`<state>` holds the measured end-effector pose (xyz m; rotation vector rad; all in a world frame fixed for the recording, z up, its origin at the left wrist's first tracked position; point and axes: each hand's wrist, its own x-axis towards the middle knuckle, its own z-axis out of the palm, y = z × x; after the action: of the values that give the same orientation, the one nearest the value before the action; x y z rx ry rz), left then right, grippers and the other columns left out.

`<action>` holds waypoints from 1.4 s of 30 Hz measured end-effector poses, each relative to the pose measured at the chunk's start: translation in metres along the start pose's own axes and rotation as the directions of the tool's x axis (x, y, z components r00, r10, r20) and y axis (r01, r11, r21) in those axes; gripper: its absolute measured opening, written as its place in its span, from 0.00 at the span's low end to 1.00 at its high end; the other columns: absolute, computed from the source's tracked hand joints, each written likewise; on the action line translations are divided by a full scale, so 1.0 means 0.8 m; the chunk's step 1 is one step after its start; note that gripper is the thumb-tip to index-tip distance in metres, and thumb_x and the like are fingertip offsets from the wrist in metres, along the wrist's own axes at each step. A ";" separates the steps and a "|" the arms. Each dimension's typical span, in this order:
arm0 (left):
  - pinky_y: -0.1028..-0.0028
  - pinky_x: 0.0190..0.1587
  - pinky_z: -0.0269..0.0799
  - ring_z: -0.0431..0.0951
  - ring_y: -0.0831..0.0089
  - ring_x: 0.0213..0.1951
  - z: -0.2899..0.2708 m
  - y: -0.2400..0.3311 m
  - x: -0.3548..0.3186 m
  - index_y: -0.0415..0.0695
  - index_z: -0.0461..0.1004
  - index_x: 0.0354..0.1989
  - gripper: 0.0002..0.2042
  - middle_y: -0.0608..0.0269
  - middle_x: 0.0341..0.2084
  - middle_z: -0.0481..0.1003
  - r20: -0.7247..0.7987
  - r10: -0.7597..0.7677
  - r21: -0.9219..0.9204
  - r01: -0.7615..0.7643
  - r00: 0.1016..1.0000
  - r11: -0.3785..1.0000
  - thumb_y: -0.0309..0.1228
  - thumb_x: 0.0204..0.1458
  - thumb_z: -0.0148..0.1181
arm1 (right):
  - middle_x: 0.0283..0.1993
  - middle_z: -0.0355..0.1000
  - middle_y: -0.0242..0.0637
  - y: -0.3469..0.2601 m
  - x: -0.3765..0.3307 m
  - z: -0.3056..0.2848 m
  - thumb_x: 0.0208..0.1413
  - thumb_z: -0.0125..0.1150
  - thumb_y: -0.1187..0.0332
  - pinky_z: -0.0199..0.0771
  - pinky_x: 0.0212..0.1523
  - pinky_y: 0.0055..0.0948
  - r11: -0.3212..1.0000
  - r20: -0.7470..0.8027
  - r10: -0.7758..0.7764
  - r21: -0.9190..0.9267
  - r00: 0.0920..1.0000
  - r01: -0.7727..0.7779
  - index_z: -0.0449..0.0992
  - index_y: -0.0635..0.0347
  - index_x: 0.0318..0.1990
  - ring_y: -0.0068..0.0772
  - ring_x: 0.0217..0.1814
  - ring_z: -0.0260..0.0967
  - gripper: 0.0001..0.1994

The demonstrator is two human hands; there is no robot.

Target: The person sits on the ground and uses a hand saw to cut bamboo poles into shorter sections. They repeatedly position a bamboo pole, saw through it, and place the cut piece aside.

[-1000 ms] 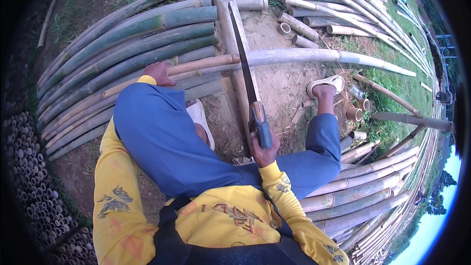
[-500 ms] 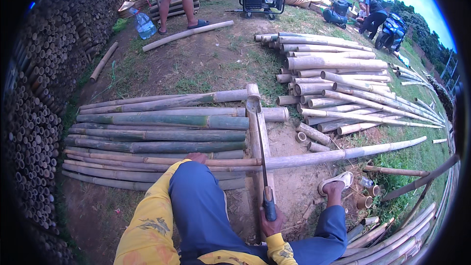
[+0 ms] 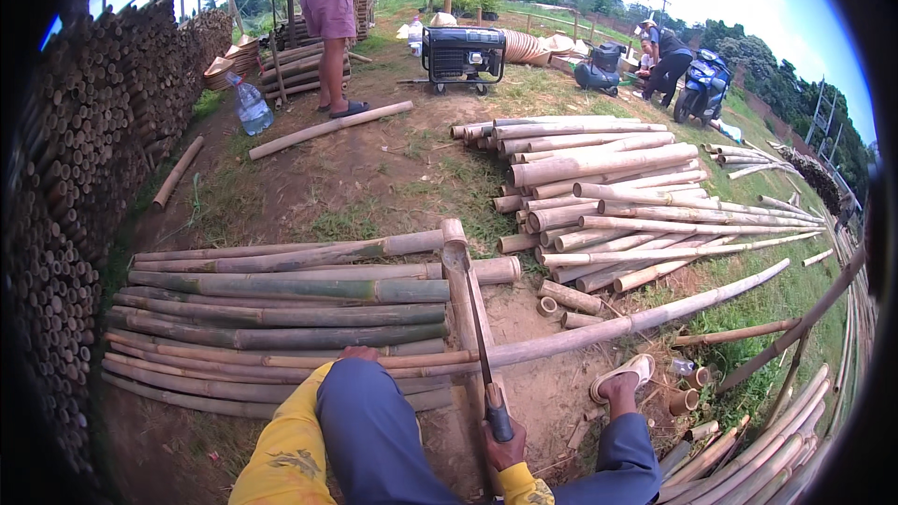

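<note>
My right hand (image 3: 506,446) is wrapped round the dark handle of a hand saw (image 3: 481,329). Its blade points away from me and lies across a long bamboo pole (image 3: 617,324). That pole rests on a wooden support beam (image 3: 461,304), its thinner left part among the poles on the left and its thicker part reaching far right. Beyond my bent left knee, my left hand (image 3: 359,353) grips the pole left of the saw; most of its fingers are hidden. Several greenish and tan bamboo poles (image 3: 281,315) lie side by side with their ends at the beam.
A heap of cut bamboo (image 3: 599,168) lies ahead right, with short offcuts (image 3: 571,297) near it. Tall bamboo stacks (image 3: 65,252) line the left. Farther off are a generator (image 3: 463,56), a water bottle (image 3: 251,110), a scooter (image 3: 703,84) and a standing person (image 3: 329,19). More poles (image 3: 758,440) lie at lower right.
My view has tilted up, so the scene sits lower and the standing person's torso shows. The saw has slid slightly forward across the pole. Both hands keep their hold.
</note>
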<state>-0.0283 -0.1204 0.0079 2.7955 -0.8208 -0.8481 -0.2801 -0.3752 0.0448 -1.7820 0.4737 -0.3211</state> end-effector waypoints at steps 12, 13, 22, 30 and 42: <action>0.52 0.54 0.76 0.82 0.46 0.48 -0.021 0.002 0.024 0.45 0.81 0.54 0.37 0.46 0.44 0.83 -0.015 0.027 0.022 -0.027 1.000 0.999 0.53 0.33 0.74 | 0.31 0.79 0.39 -0.013 -0.049 -0.039 0.55 0.71 0.70 0.75 0.38 0.33 0.999 -0.052 0.041 -0.022 0.998 -0.042 0.81 0.67 0.43 0.24 0.33 0.73 0.12; 0.52 0.54 0.76 0.82 0.46 0.48 -0.023 -0.017 0.005 0.45 0.81 0.54 0.37 0.46 0.44 0.83 -0.022 -0.021 0.027 0.022 1.000 0.999 0.53 0.33 0.74 | 0.31 0.79 0.40 0.003 -0.016 -0.013 0.55 0.71 0.70 0.75 0.38 0.32 1.000 -0.031 -0.002 0.021 1.000 0.002 0.81 0.67 0.43 0.24 0.33 0.73 0.11; 0.50 0.56 0.74 0.83 0.47 0.48 -0.027 -0.046 0.014 0.45 0.80 0.55 0.38 0.46 0.44 0.83 -0.045 -0.116 0.033 0.117 0.992 0.993 0.51 0.32 0.73 | 0.28 0.76 0.39 -0.037 -0.107 -0.055 0.58 0.67 0.74 0.73 0.35 0.29 0.992 0.003 0.103 -0.077 0.995 -0.102 0.80 0.67 0.42 0.21 0.30 0.70 0.08; 0.55 0.54 0.77 0.84 0.47 0.45 -0.044 -0.026 0.021 0.46 0.82 0.53 0.35 0.46 0.41 0.83 -0.050 -0.111 0.067 0.114 0.993 0.991 0.50 0.32 0.71 | 0.27 0.72 0.32 -0.003 0.024 -0.011 0.60 0.67 0.70 0.70 0.34 0.28 0.999 0.004 0.050 0.004 0.999 -0.050 0.79 0.68 0.42 0.18 0.30 0.63 0.09; 0.53 0.59 0.71 0.80 0.51 0.53 -0.039 -0.036 0.008 0.44 0.80 0.54 0.36 0.45 0.48 0.81 -0.033 -0.101 0.023 0.101 0.994 0.995 0.53 0.36 0.74 | 0.35 0.81 0.40 -0.015 -0.107 -0.060 0.57 0.67 0.72 0.77 0.44 0.30 0.992 0.024 0.118 -0.039 0.993 -0.117 0.82 0.63 0.51 0.21 0.40 0.76 0.14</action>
<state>0.0064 -0.1006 0.0235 2.8859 -0.6951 -0.8107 -0.3753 -0.3730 0.0715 -1.7844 0.5664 -0.2073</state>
